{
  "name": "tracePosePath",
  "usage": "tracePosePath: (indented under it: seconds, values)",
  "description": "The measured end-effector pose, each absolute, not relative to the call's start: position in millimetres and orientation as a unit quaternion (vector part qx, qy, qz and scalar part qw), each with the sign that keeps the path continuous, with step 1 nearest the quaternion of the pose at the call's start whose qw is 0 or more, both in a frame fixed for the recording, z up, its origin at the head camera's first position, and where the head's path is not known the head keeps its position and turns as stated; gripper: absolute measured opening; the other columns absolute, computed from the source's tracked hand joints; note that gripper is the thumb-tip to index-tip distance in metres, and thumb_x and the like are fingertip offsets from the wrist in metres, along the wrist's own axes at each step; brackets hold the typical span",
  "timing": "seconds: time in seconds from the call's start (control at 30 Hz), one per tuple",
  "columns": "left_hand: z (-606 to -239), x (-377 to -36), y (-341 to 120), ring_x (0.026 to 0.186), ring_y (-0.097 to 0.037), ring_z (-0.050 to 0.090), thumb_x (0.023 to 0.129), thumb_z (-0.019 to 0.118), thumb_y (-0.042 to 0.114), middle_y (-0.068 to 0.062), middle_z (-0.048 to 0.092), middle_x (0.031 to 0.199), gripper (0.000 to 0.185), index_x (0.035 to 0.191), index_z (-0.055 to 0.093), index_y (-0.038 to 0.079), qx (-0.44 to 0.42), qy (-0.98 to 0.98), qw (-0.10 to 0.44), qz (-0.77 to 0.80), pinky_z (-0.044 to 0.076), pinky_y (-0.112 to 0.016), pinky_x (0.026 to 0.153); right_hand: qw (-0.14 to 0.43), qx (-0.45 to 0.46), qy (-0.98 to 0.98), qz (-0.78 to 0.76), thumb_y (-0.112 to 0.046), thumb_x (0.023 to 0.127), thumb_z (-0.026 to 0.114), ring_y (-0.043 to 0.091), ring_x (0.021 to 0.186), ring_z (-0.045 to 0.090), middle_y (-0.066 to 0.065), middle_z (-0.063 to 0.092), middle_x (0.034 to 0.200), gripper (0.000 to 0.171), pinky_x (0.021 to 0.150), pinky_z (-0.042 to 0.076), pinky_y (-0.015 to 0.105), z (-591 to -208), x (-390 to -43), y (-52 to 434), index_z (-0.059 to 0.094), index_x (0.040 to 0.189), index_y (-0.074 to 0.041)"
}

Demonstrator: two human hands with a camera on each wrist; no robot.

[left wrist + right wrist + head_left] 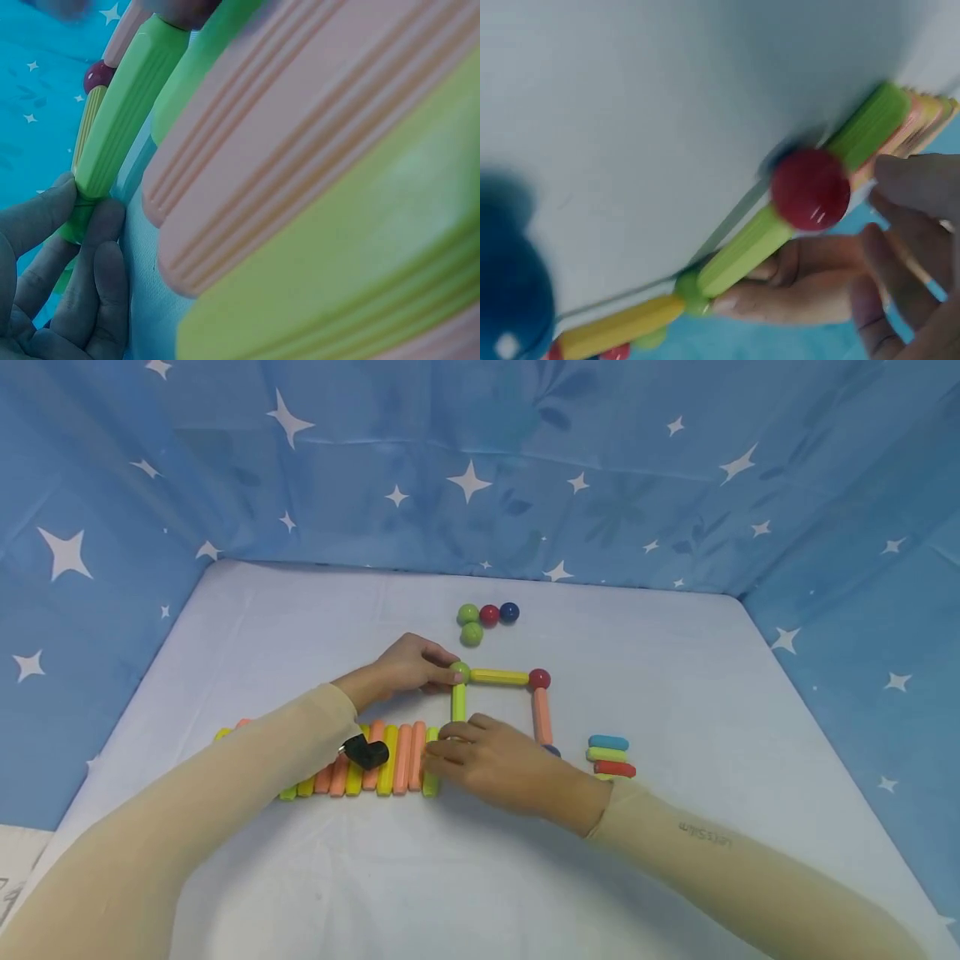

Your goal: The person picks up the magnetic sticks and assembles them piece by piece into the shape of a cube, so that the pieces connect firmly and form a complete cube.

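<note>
My left hand (pixel 412 664) pinches a green ball (pixel 461 672) at the far left corner of a shape built from rods and balls. A light green rod (pixel 127 112) runs from that ball toward me and meets a red ball (pixel 811 189) at its near end. My right hand (pixel 510 764) hovers around this near end, its fingers bent loosely beside the red ball and pointing at the row of rods. In the head view it hides that ball. A yellow rod (pixel 500 677), another red ball (pixel 539 679) and a pink rod (pixel 542 716) form the far and right sides.
A row of pink, yellow and green rods (pixel 402 758) lies at left, partly under my left sleeve. Several loose balls (pixel 490 615) sit behind the shape. Short coloured rods (pixel 608 742) lie at right. A dark blue ball (pixel 514 292) ends the pink rod. Blue curtains surround the table.
</note>
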State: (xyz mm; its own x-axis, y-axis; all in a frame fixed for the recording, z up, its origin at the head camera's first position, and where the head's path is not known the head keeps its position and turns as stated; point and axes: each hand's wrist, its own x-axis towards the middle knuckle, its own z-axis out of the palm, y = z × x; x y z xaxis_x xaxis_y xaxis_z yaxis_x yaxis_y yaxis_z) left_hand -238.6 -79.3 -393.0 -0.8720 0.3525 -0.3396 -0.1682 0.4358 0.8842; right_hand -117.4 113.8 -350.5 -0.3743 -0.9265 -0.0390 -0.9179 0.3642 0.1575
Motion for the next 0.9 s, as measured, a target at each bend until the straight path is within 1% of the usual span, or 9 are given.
tracePosePath:
  seconds: [0.1, 0.27, 0.33, 0.4, 0.53, 0.63, 0.73, 0.83, 0.9]
  values:
    - [-394.4, -238.9, -78.8, 0.088, -0.02, 0.073, 0.088, 0.082, 0.02, -0.009, 0.076, 0.098, 0.037, 0.12, 0.073, 0.004, 0.061, 0.809, 0.244, 0.531, 0.057, -0.033, 0.076, 0.028, 0.571, -0.812, -0.12, -0.022, 0.092, 0.078, 0.02, 0.128, 0.054, -0.003, 0.067, 0.13, 0.04, 0.1, 0.044, 0.035, -357.1, -111.2, 101.3, 0.07, 0.131, -0.019]
    - [-396.5, -238.2, -77.2, 0.088, -0.02, 0.073, 0.088, 0.082, 0.02, -0.009, 0.076, 0.099, 0.037, 0.12, 0.072, 0.004, 0.063, 0.804, 0.247, 0.538, 0.057, -0.033, 0.076, 0.05, 0.586, -0.793, -0.163, -0.024, 0.093, 0.076, 0.017, 0.112, 0.061, -0.004, 0.071, 0.113, 0.027, 0.093, 0.045, 0.033, -364.2, -106.9, 93.8, 0.075, 0.12, -0.021]
    - [-396.9, -238.1, -76.6, 0.088, -0.02, 0.073, 0.088, 0.082, 0.02, -0.009, 0.076, 0.099, 0.036, 0.12, 0.073, 0.004, 0.062, 0.804, 0.248, 0.537, 0.057, -0.033, 0.076, 0.052, 0.6, -0.779, -0.175, -0.023, 0.094, 0.075, 0.015, 0.107, 0.061, -0.006, 0.07, 0.111, 0.024, 0.091, 0.045, 0.032, -365.0, -101.1, 93.0, 0.075, 0.117, -0.023]
    - [-396.5, -238.1, -76.0, 0.089, -0.019, 0.073, 0.088, 0.082, 0.02, -0.009, 0.075, 0.102, 0.036, 0.12, 0.072, 0.005, 0.063, 0.808, 0.249, 0.531, 0.057, -0.033, 0.076, 0.033, 0.62, -0.766, -0.169, -0.026, 0.095, 0.073, 0.013, 0.101, 0.061, -0.007, 0.068, 0.109, 0.02, 0.088, 0.045, 0.03, -364.4, -91.6, 93.2, 0.075, 0.115, -0.025]
    - [-393.5, -237.5, -74.5, 0.09, -0.019, 0.071, 0.088, 0.082, 0.02, -0.01, 0.07, 0.111, 0.042, 0.126, 0.069, 0.007, 0.06, 0.818, 0.244, 0.517, 0.057, -0.032, 0.077, -0.029, 0.634, -0.763, -0.12, -0.031, 0.094, 0.074, 0.007, 0.089, 0.058, -0.01, 0.067, 0.103, 0.018, 0.081, 0.045, 0.023, -360.8, -69.6, 97.0, 0.074, 0.112, -0.028]
    - [-391.0, -235.4, -74.6, 0.089, -0.022, 0.069, 0.089, 0.081, 0.021, -0.01, 0.065, 0.116, 0.05, 0.134, 0.062, 0.01, 0.066, 0.833, 0.23, 0.498, 0.057, -0.033, 0.076, -0.072, 0.605, -0.788, -0.094, -0.036, 0.092, 0.076, 0.003, 0.083, 0.059, -0.013, 0.067, 0.098, 0.021, 0.076, 0.045, 0.02, -358.7, -61.2, 102.4, 0.074, 0.112, -0.029]
    - [-387.3, -229.8, -76.8, 0.096, -0.024, 0.066, 0.089, 0.081, 0.025, -0.01, 0.062, 0.122, 0.056, 0.139, 0.057, 0.012, 0.105, 0.861, 0.199, 0.456, 0.056, -0.036, 0.079, -0.111, 0.549, -0.825, -0.082, -0.038, 0.091, 0.077, 0.003, 0.077, 0.059, -0.014, 0.067, 0.091, 0.021, 0.074, 0.046, 0.022, -358.4, -64.1, 110.6, 0.076, 0.11, -0.03]
    - [-377.3, -218.9, -79.2, 0.102, -0.025, 0.063, 0.09, 0.08, 0.027, -0.009, 0.062, 0.122, 0.049, 0.134, 0.062, 0.012, 0.18, 0.892, 0.148, 0.388, 0.053, -0.038, 0.082, -0.137, 0.488, -0.859, -0.076, -0.041, 0.089, 0.078, 0.005, 0.074, 0.057, -0.014, 0.066, 0.085, 0.022, 0.074, 0.047, 0.025, -358.0, -74.1, 122.5, 0.077, 0.108, -0.03]
    - [-368.1, -210.1, -79.3, 0.097, -0.022, 0.062, 0.09, 0.08, 0.025, -0.007, 0.063, 0.115, 0.039, 0.125, 0.069, 0.012, 0.236, 0.901, 0.122, 0.344, 0.053, -0.036, 0.081, -0.128, 0.462, -0.875, -0.07, -0.04, 0.088, 0.08, 0.007, 0.075, 0.058, -0.013, 0.067, 0.084, 0.023, 0.075, 0.049, 0.028, -356.7, -81.7, 132.1, 0.078, 0.106, -0.027]
